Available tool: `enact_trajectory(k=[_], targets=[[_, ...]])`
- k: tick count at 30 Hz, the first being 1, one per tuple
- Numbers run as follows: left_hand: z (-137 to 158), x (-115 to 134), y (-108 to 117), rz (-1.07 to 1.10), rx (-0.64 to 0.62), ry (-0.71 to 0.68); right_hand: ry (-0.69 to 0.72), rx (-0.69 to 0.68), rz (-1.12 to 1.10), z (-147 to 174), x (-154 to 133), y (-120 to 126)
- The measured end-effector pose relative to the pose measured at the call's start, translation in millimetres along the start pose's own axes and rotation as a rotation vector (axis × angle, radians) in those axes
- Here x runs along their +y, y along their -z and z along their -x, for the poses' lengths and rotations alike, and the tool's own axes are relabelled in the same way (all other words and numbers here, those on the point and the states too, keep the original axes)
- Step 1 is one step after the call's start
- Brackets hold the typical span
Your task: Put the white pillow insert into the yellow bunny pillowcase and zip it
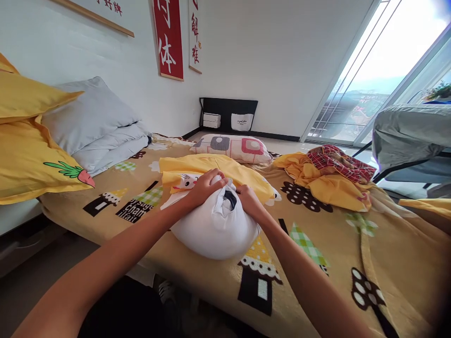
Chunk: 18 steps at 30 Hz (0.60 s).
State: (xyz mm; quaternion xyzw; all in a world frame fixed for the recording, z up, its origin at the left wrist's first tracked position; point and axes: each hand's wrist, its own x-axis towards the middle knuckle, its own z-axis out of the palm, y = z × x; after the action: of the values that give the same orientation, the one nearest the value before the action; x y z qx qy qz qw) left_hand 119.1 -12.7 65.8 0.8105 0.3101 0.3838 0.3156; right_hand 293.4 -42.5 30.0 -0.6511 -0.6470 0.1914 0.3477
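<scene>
Presently, the left grip [211, 184] and right grip [248, 201] are grasping the gathered opening [219, 204] of a stuffed white pillow [214, 239], which is resting on the blanket-covered bed [333, 241] — good handling is probably calling for even tension, with neither side twisting.

Black clothing [120, 307] is worn low on the body — plain, its detail lost in shadow — while the forearms [141, 243] are left bare, as are both hands [208, 187].
</scene>
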Motion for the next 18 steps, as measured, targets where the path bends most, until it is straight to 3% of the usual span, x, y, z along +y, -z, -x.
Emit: enact_trajectory(k=[5,9,15,18], targets=[[-8,9,3,0.038,-0.21,0.25,-0.003,0.254,-0.052,15,-3,0],[-10,21,2,0.124,-0.389,0.343,-0.049,0.365,-0.062,15,-3,-2],[-1,32,-17,0.069,-0.313,0.239,-0.052,0.393,-0.123,13,8,-3],[-2,29,-20,0.066,-0.219,0.213,-0.02,0.527,-0.173,27,4,5]])
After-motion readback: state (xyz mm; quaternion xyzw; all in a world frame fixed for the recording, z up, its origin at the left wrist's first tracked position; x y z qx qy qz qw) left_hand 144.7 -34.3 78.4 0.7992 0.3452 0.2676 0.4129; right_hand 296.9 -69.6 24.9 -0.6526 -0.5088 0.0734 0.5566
